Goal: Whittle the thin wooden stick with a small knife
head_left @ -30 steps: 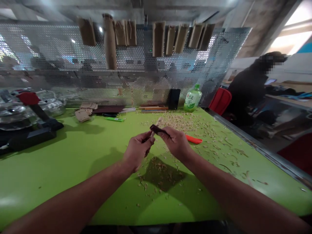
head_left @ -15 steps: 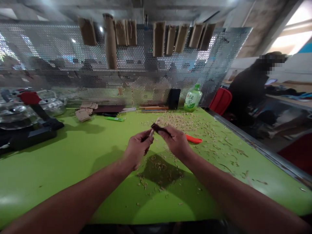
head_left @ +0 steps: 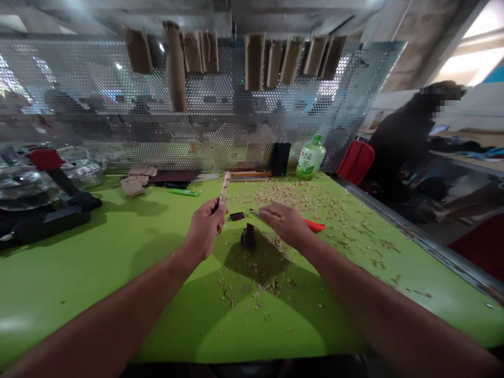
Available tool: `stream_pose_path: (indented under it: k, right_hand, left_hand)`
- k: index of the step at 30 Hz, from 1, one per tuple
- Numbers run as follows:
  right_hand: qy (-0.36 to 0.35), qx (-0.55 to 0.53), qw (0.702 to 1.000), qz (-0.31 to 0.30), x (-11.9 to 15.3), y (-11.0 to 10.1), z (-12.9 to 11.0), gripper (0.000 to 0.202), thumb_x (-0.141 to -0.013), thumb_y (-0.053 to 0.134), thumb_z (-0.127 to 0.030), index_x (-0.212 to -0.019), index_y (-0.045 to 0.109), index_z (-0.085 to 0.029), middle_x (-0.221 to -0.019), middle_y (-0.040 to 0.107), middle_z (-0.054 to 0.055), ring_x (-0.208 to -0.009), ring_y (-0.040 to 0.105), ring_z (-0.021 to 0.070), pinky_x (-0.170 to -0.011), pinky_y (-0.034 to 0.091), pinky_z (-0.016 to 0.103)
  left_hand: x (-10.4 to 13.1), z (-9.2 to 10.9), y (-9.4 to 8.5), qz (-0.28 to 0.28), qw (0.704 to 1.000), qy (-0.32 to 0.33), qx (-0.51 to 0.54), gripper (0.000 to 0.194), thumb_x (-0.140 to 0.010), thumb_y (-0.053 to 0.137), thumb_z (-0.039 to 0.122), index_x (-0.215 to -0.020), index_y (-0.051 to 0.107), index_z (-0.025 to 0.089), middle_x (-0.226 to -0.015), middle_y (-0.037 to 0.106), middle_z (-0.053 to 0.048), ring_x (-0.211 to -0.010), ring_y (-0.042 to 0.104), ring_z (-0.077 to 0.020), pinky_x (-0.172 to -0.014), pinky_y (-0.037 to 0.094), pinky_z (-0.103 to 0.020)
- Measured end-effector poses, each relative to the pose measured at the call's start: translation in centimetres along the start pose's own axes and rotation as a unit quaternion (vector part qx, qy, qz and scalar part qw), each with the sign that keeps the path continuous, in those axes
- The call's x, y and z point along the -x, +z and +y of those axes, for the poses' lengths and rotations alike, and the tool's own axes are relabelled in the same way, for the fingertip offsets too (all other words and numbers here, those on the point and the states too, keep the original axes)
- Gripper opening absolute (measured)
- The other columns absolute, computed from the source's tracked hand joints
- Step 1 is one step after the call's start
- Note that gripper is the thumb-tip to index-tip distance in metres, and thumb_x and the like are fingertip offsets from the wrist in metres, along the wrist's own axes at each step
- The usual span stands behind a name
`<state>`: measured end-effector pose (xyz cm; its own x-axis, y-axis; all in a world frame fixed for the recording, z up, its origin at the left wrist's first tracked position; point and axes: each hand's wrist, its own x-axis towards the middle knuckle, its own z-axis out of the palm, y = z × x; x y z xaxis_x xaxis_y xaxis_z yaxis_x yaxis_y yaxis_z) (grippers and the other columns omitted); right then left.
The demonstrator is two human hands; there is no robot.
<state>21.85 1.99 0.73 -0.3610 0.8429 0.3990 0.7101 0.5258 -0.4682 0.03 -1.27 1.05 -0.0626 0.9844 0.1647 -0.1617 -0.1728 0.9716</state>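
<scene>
My left hand (head_left: pixel 205 227) is closed around a thin carved wooden stick (head_left: pixel 224 188), held upright with notches along its upper part. To the right, my right hand (head_left: pixel 285 220) is low over the table, fingers together on a thin metal-tipped tool (head_left: pixel 252 210); the rest of the tool is hidden by the hand. Between the hands are a small flat dark brown piece (head_left: pixel 237 216), which looks like sandpaper, and a curled dark piece (head_left: pixel 248 237). An orange-red handle-like object (head_left: pixel 314 224) lies partly behind my right wrist.
Wood shavings (head_left: pixel 283 197) cover the green table (head_left: pixel 118 247), mainly right. A green tea bottle (head_left: pixel 311 158), black box (head_left: pixel 281 159), wooden strips (head_left: pixel 250 174) and green cutter (head_left: pixel 184 192) line the back. Metal kettles (head_left: pixel 81 168) stand left. A person (head_left: pixel 401 139) sits at right.
My left hand has drawn the stick left and turned it upright. My right hand has let go of the dark brown piece, which now lies on the table, and grips the metal-tipped tool.
</scene>
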Motion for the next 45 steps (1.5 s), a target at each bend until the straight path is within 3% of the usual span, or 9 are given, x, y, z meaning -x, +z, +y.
stream_pose_path:
  k: [2,8,13,18,22,26,33,39,45]
  right_hand:
    - [0.05,0.047,0.997,0.034,-0.6,-1.3,1.6,0.034,-0.094,0.043,-0.038,-0.086,0.069,-0.018,-0.087,0.069,0.007,-0.081,0.061,0.0189,-0.071,0.042,0.029]
    - [0.137,0.266,0.94,-0.163,-1.2,-3.3,5.3,0.028,-0.076,0.056,-0.014,-0.1,0.07,-0.019,-0.109,0.069,0.013,-0.099,0.062,0.0242,-0.08,0.041,0.03]
    - [0.174,0.292,0.917,-0.209,-0.9,-3.3,5.5,0.03,-0.074,0.053,-0.01,-0.097,0.07,-0.019,-0.106,0.07,0.013,-0.094,0.064,0.0237,-0.072,0.041,0.03]
    - [0.155,0.258,0.946,-0.115,-1.3,-4.3,5.1,0.03,-0.077,0.054,-0.019,-0.102,0.069,-0.016,-0.102,0.07,0.014,-0.09,0.063,0.0251,-0.073,0.043,0.032]
    - [0.07,0.051,0.996,0.03,-1.4,-3.8,4.1,0.041,-0.077,0.053,-0.021,-0.116,0.065,-0.017,-0.104,0.067,0.01,-0.089,0.061,0.0221,-0.078,0.045,0.033]
    - [-0.007,-0.114,0.989,0.097,-0.2,-2.5,1.2,0.038,-0.08,0.05,-0.023,-0.116,0.063,-0.019,-0.101,0.064,0.008,-0.085,0.059,0.02,-0.075,0.047,0.035]
    - [-0.152,-0.075,0.984,0.061,2.9,-1.9,-3.6,0.04,-0.083,0.048,-0.019,-0.122,0.057,-0.021,-0.104,0.064,0.008,-0.087,0.059,0.0192,-0.077,0.046,0.033]
    - [-0.125,0.026,0.992,0.007,2.9,-1.4,-3.7,0.041,-0.092,0.048,-0.042,-0.127,0.055,-0.023,-0.105,0.068,0.009,-0.086,0.062,0.021,-0.073,0.045,0.032]
    - [-0.11,0.027,0.994,0.003,2.7,-1.2,-3.6,0.043,-0.095,0.044,-0.047,-0.127,0.057,-0.022,-0.097,0.069,0.009,-0.081,0.062,0.0202,-0.071,0.045,0.031]
  left_hand:
    - [-0.1,0.2,-0.1,0.002,1.0,0.004,-0.006,0.031,-0.081,0.064,0.036,-0.105,0.064,0.016,-0.065,0.048,0.004,-0.043,0.031,-0.0029,-0.037,0.02,-0.016]
    - [-0.1,0.1,-0.1,-0.012,1.0,0.003,-0.018,0.034,-0.084,0.061,0.041,-0.108,0.063,0.016,-0.065,0.047,0.004,-0.045,0.036,-0.004,-0.039,0.026,-0.017]
    - [0.3,0.3,0.3,-0.032,0.999,0.0,0.025,0.034,-0.083,0.062,0.04,-0.106,0.064,0.015,-0.069,0.052,0.003,-0.049,0.042,-0.0051,-0.042,0.032,-0.018]
    - [0.6,0.6,0.5,-0.064,0.997,0.024,0.034,0.027,-0.082,0.064,0.035,-0.1,0.064,0.015,-0.074,0.053,0.002,-0.047,0.036,-0.0025,-0.039,0.024,-0.017]
    - [1.0,0.9,0.6,-0.079,0.996,0.023,0.026,0.024,-0.084,0.062,0.035,-0.098,0.063,0.015,-0.074,0.054,0.002,-0.046,0.037,-0.0026,-0.04,0.026,-0.017]
    - [1.6,1.4,1.0,-0.099,0.994,0.007,0.05,0.033,-0.086,0.059,0.035,-0.113,0.062,0.016,-0.077,0.057,0.0,-0.056,0.049,-0.0075,-0.048,0.04,-0.021]
    - [1.8,1.3,1.4,-0.061,0.998,0.029,-0.012,0.033,-0.081,0.065,0.034,-0.108,0.068,0.015,-0.067,0.053,0.002,-0.049,0.034,-0.0045,-0.044,0.026,-0.019]
    - [2.2,1.4,1.5,-0.052,0.997,0.021,-0.044,0.051,-0.079,0.068,0.038,-0.123,0.063,0.013,-0.059,0.043,0.006,-0.047,0.029,-0.0048,-0.043,0.024,-0.02]
    - [2.7,2.0,1.7,-0.066,0.996,0.036,-0.054,0.037,-0.079,0.068,0.036,-0.11,0.071,0.016,-0.059,0.045,0.004,-0.049,0.032,-0.0054,-0.045,0.027,-0.02]
